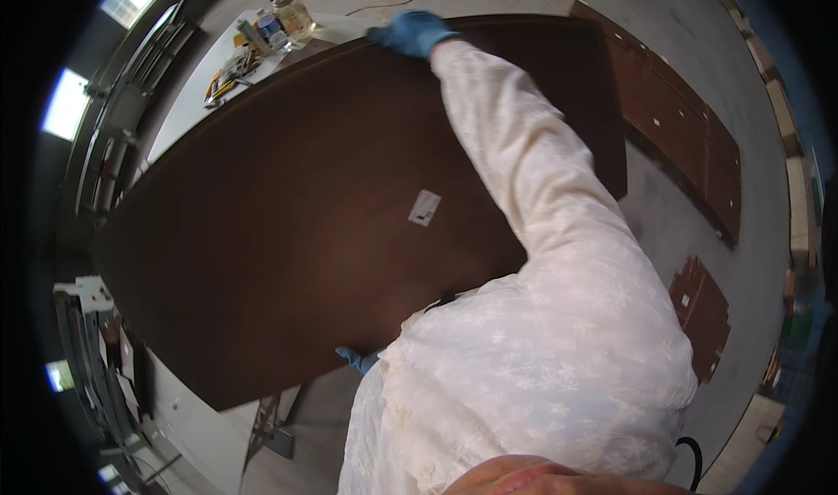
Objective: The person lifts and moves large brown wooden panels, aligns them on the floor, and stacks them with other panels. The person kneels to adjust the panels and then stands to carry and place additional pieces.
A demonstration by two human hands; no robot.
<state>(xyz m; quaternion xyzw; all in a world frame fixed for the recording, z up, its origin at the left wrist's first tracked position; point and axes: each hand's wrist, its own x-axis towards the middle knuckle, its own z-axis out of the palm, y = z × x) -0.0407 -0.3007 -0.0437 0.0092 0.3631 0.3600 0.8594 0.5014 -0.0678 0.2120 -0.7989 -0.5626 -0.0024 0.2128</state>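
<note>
A large dark brown panel (288, 250), flat like a door leaf, spreads tilted across the middle of the view with a small white label (425, 208) on its face. My right hand (414, 34), in a blue glove, reaches over to the far edge of the panel and is closed over it. At the near edge, close to my body, my left hand (356, 360) in a blue glove grips the same panel; most of its fingers are hidden beneath or behind it. White patterned sleeves cover my arms.
Beyond the panel, a white table (188, 102) bears a jar (294, 15), a bottle (271, 30) and several hand tools (231, 74). Brown panels (668, 111) lie on the floor to the right, with a smaller one (698, 316) nearer me. Metal racks (122, 120) stand at left.
</note>
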